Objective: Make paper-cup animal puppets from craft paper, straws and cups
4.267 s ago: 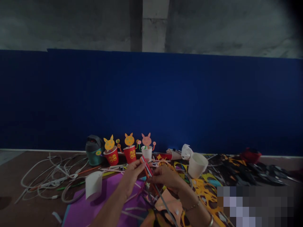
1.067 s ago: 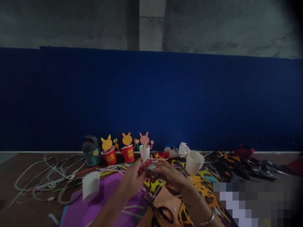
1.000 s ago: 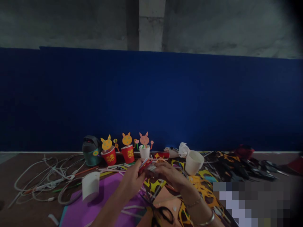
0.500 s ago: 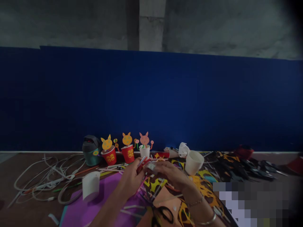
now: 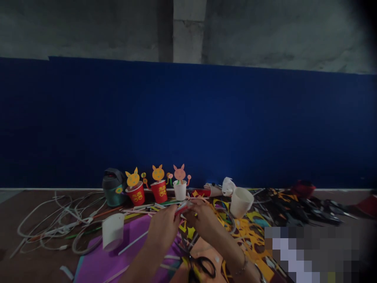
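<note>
My left hand (image 5: pixel 164 222) is closed around a small red piece (image 5: pixel 180 210) with a pale strip along it; its exact kind is unclear. My right hand (image 5: pixel 204 217) meets it from the right, its fingertips bent and pressed at the piece's end, partly hidden. Below the hands lie black-handled scissors (image 5: pixel 206 266), on peach paper (image 5: pixel 209 249). A purple sheet (image 5: pixel 97 262) spreads under my left forearm, with a pale thin stick (image 5: pixel 132 243) across it.
Behind the hands stand two red cups (image 5: pixel 136 195) (image 5: pixel 160 192) and a white cup (image 5: pixel 180 191) with paper cat figures. White cups (image 5: pixel 113 232) (image 5: pixel 242 202) flank the hands. Cables (image 5: pixel 67 220) tangle at left; yellow paper scraps (image 5: pixel 250 232) and tools (image 5: pixel 318 212) lie right.
My right hand has moved slightly left and turned inward, its fingers now closer to my left hand. A pale stick now shows beside my left forearm on the purple sheet.
</note>
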A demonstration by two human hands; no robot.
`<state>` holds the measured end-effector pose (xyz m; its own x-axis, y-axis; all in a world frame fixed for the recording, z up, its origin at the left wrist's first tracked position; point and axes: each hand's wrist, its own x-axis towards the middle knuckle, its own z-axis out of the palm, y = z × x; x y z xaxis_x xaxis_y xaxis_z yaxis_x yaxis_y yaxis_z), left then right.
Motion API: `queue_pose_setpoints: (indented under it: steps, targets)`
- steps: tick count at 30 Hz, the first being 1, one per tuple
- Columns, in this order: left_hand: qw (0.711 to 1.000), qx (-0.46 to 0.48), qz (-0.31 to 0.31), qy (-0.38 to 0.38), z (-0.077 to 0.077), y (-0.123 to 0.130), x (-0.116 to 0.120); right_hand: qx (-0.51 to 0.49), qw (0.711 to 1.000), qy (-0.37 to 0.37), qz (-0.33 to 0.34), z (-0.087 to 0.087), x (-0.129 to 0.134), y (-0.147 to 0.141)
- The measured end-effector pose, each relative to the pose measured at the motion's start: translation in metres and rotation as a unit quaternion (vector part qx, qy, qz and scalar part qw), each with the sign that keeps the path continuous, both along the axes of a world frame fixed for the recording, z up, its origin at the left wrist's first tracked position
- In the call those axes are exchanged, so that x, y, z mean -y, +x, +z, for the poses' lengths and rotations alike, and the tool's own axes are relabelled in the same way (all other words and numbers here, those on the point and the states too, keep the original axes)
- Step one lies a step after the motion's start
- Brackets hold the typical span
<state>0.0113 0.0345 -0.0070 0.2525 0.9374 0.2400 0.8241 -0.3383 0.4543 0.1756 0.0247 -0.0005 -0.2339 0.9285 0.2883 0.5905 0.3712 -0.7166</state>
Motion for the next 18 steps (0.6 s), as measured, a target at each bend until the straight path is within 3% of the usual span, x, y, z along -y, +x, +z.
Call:
queue_pose_setpoints:
  steps: [3, 7, 10, 12, 15, 18]
  targets:
    - [0.997, -0.069, -0.003, -0.018, 0.002, 0.001, 0.001, 0.081, 0.996, 0.027, -0.038, -0.004, 0.002, -0.003]
    - [0.997, -0.074, -0.012, -0.022, 0.005, 0.002, 0.001, 0.097, 0.994, 0.046, -0.032, -0.007, 0.002, -0.002]
    - [0.999, -0.025, -0.005, -0.028, 0.008, 0.002, 0.001, 0.062, 0.997, 0.055, 0.003, -0.005, 0.000, 0.002]
    - [0.995, 0.074, -0.026, -0.057, 0.010, 0.001, -0.001, 0.033, 0.998, 0.043, 0.044, -0.002, -0.002, 0.007]
    - [0.943, 0.273, -0.083, -0.174, 0.015, -0.003, -0.006, -0.039, 0.989, -0.071, 0.120, 0.003, -0.003, 0.019]
    - [0.870, 0.377, -0.097, -0.302, 0.021, -0.010, -0.010, -0.169, 0.945, -0.228, 0.163, 0.006, -0.002, 0.028]
